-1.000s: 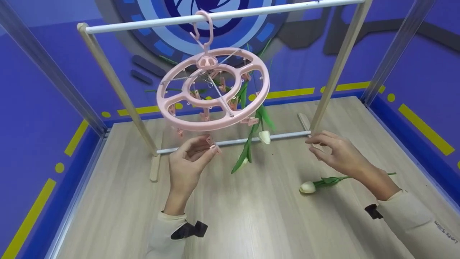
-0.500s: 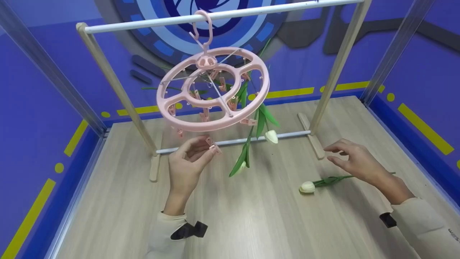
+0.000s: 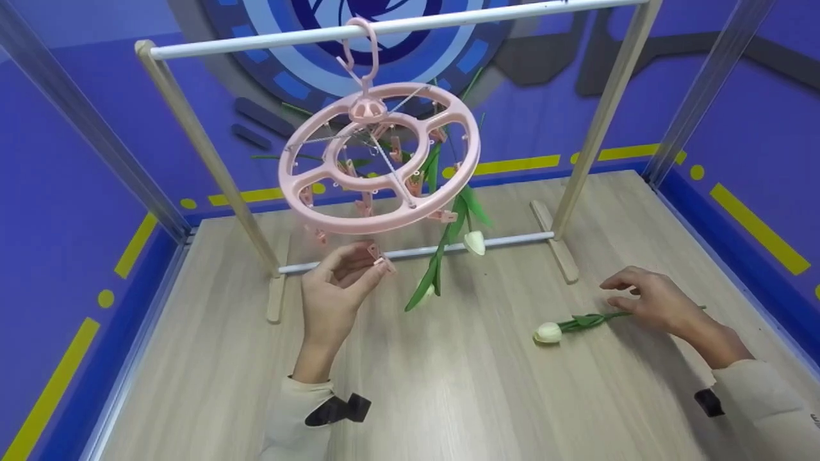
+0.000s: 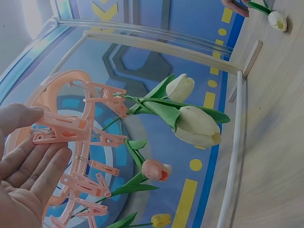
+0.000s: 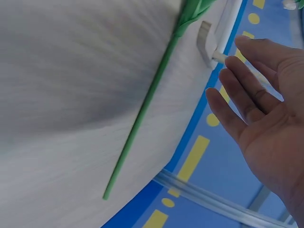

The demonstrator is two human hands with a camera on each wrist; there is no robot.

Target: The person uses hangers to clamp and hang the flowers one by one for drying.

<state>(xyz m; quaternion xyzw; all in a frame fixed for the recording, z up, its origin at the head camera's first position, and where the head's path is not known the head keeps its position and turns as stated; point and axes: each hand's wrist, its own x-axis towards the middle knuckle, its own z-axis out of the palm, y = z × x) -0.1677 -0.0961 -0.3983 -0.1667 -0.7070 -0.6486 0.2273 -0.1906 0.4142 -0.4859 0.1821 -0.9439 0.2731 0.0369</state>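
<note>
My left hand point(image 3: 332, 294) pinches a pink clothespin point(image 4: 64, 129) between thumb and fingers, just under the front rim of a round pink clip hanger point(image 3: 359, 224). The hanger hooks over the white top bar of a rack. White tulips point(image 4: 197, 124), a pink tulip point(image 4: 154, 169) and a yellow tulip point(image 4: 161, 220) hang heads-down from its other clips. At the right, a white tulip point(image 3: 548, 333) lies on the table with its green stem point(image 5: 137, 123) pointing right. Over that stem is my right hand point(image 3: 663, 301), fingers loosely bent and holding nothing.
The rack has wooden side posts point(image 3: 596, 121), a white top bar point(image 3: 487, 19) and a low white bar point(image 3: 512, 242) between wooden feet point(image 3: 556, 246). Blue patterned walls point(image 3: 749, 128) enclose the wooden table point(image 3: 448, 384) at the back and sides.
My right hand has moved right and toward me, from beside the rack's right foot to above the lying tulip's stem. The hanging tulips sway slightly. My left hand stays on the clothespin.
</note>
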